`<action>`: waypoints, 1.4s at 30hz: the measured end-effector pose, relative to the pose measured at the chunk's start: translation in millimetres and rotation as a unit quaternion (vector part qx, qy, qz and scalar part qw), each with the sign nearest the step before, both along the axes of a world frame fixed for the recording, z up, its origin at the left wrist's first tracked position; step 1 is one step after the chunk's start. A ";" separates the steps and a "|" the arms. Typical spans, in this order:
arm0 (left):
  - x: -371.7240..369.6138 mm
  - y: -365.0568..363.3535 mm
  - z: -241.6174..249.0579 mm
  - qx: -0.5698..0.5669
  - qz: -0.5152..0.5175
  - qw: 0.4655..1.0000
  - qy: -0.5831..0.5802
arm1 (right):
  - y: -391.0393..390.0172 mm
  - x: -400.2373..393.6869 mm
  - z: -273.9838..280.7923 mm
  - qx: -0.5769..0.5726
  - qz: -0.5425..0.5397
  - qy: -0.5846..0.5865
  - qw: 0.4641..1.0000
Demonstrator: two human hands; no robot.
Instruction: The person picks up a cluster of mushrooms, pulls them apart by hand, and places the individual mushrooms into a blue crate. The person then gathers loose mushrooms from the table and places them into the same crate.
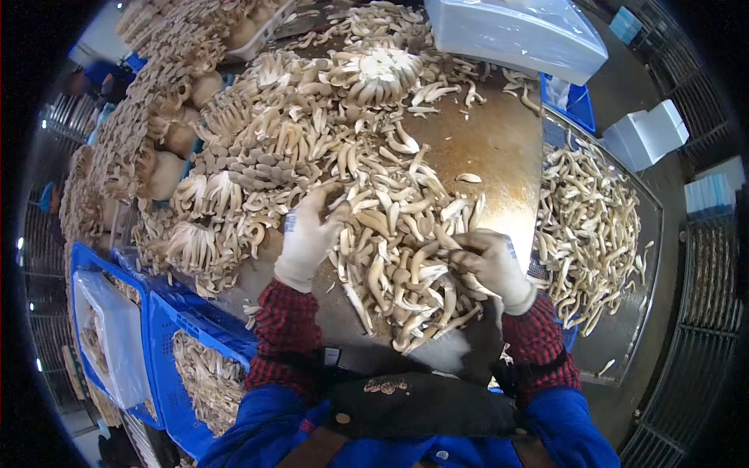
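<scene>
Light touch is likely sparing slender beige mushrooms (377, 274)
White-gloved left hand (307, 236) is curving open at ten o'clock; white-gloved right hand (497, 265), three o'clock, grip unclear.

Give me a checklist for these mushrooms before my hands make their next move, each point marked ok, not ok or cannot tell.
1. Gloves on both the left hand and the right hand: ok.
2. Both hands at the loose mushroom pile: ok, one on each side.
3. Firm grip by the right hand: cannot tell, its fingertips are partly hidden.
4. Bare patch of the table free of strays: not ok, a small mushroom lies there.
5. Mushrooms in the right-hand tray all in one heap: not ok, one lies apart near the bottom corner.
</scene>
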State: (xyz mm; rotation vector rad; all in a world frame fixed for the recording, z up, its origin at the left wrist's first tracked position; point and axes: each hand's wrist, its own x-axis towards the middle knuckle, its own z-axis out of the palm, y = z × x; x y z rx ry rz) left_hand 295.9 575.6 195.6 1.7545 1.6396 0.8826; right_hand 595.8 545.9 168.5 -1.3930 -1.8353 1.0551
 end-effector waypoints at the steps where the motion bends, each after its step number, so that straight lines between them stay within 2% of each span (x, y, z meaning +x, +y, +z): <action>1: -4.9 -2.5 -3.1 -0.004 -0.002 1.000 -0.028 | -12.1 19.2 7.0 0.021 0.050 -0.064 0.996; 2: -11.2 -5.5 -8.1 -0.009 -0.003 0.998 -0.055 | -24.2 36.5 28.4 0.041 0.101 -0.128 0.986; 3: -15.0 -12.7 -11.8 -0.047 0.030 0.995 -0.084 | -36.8 56.5 38.0 -0.095 0.121 -0.200 0.968; 4: -20.7 -21.1 -17.4 -0.047 0.029 0.995 -0.086 | -50.9 75.3 45.7 -0.229 0.138 -0.267 0.926; 6: -34.7 -40.3 -33.1 0.014 0.022 0.999 -0.019 | -85.7 100.1 59.8 -0.389 0.156 -0.370 0.829; 8: -47.2 -70.7 -49.4 0.019 0.004 1.000 0.012 | -146.0 140.0 27.7 -0.255 0.104 -0.429 0.860; 9: -49.6 -90.5 -55.8 0.001 -0.021 0.998 0.066 | -157.4 132.4 27.7 -0.232 0.055 -0.468 0.851; 10: -48.8 -109.9 -60.6 -0.018 -0.045 0.992 0.118 | -171.9 132.0 3.1 -0.101 0.029 -0.472 0.875; 12: -37.2 -140.5 -66.9 -0.183 -0.115 0.939 0.269 | -180.7 103.1 -17.4 0.018 0.044 -0.369 0.928; 13: -30.0 -152.2 -75.3 -0.192 -0.163 0.910 0.330 | -173.0 78.8 -28.0 0.007 0.073 -0.358 0.931; 14: -17.9 -169.2 -82.1 -0.123 -0.174 0.905 0.367 | -164.2 51.8 -35.5 -0.005 0.098 -0.344 0.934; 16: -8.7 -181.0 -116.4 0.008 -0.154 0.946 0.284 | -135.5 9.2 -39.0 0.022 0.072 -0.353 0.933; 18: 21.6 -153.1 -112.8 0.058 -0.113 0.980 0.156 | -97.0 -13.8 -91.0 0.174 0.044 -0.231 0.956; 19: 35.8 -138.2 -114.0 0.033 -0.068 0.981 0.179 | -79.9 -31.9 -94.7 0.227 0.024 -0.147 0.962; 20: 49.7 -116.1 -134.6 0.104 -0.010 0.985 0.139 | -59.9 -50.5 -95.4 0.283 0.003 -0.063 0.957; 21: 49.7 -94.4 -111.6 0.165 -0.054 0.974 0.147 | -43.6 -60.8 -81.7 0.264 0.004 -0.073 0.962; 22: 45.5 -74.5 -108.5 0.092 -0.077 0.993 -0.002 | -29.9 -64.2 -57.6 0.243 0.007 -0.086 0.966; 23: 36.8 -52.1 -96.2 -0.044 -0.063 0.971 -0.225 | -14.4 -61.2 -32.4 0.195 0.022 -0.070 0.978; 24: 26.3 -39.8 -78.8 -0.174 -0.047 0.882 -0.434 | 0.9 -52.7 -13.8 0.155 0.039 -0.005 0.987; 25: 19.5 -43.4 -57.2 -0.064 -0.026 0.960 -0.271 | 14.2 -37.2 -14.2 0.058 0.027 0.082 0.995; 26: 10.7 -46.5 -44.0 0.048 -0.004 0.994 -0.095 | 28.2 -18.6 -14.8 -0.041 0.014 0.166 0.985; 27: -16.0 -32.7 -68.0 0.045 -0.031 0.987 -0.154 | 43.0 -5.7 -7.7 -0.020 -0.005 0.109 0.994; 28: -28.6 -31.6 -51.0 -0.049 -0.036 0.982 -0.180 | 58.8 7.9 -3.0 0.003 -0.025 0.053 0.998; 29: -51.3 -40.7 -83.6 -0.066 0.002 0.989 -0.131 | 79.7 31.6 -37.8 0.105 -0.038 -0.057 0.992; 30: -66.0 -48.6 -116.3 -0.086 0.039 0.992 -0.082 | 98.0 45.7 -74.9 0.202 -0.052 -0.167 0.964; 31: -56.8 -40.1 -107.0 -0.089 0.040 0.992 -0.081 | 111.9 40.6 -82.6 0.225 -0.042 -0.190 0.955; 32: -38.9 -25.3 -86.5 0.047 -0.027 0.991 0.120 | 120.1 33.3 -98.2 0.232 -0.046 -0.218 0.947; 33: -24.4 -17.0 -76.6 0.178 -0.093 0.928 0.314 | 129.2 14.9 -100.3 0.212 -0.030 -0.143 0.966; 34: -18.5 -22.7 -107.5 0.026 0.040 0.999 -0.005 | 135.6 -9.3 -100.6 0.187 -0.015 -0.067 0.980; 35: -2.3 -15.8 -104.8 -0.005 0.047 0.984 -0.174 | 139.3 -30.7 -94.8 0.150 0.004 0.002 0.989; 36: 15.5 -6.1 -95.5 -0.033 0.052 0.939 -0.339 | 140.6 -48.5 -81.8 0.116 0.022 0.070 0.991; 37: 27.5 -2.6 -69.7 -0.100 0.074 0.863 -0.490 | 136.1 -59.3 -61.6 0.041 0.036 0.122 0.991; 38: 28.3 -3.2 -71.1 -0.102 0.073 0.863 -0.490 | 129.9 -61.1 -68.8 0.030 0.012 0.155 0.987; 39: 27.4 -4.4 -73.2 -0.033 0.048 0.930 -0.363 | 119.8 -62.2 -53.5 0.009 0.042 0.192 0.980; 40: 25.7 -6.1 -75.0 0.038 0.024 0.973 -0.225 | 111.7 -62.8 -38.2 -0.012 0.074 0.229 0.971; 41: 24.8 -9.8 -75.4 0.106 0.002 0.991 -0.081 | 108.9 -60.9 -43.4 0.137 0.075 0.123 0.980; 42: 27.3 -3.1 -63.7 0.114 0.023 0.993 0.027 | 109.6 -61.3 -50.6 0.133 0.075 0.123 0.981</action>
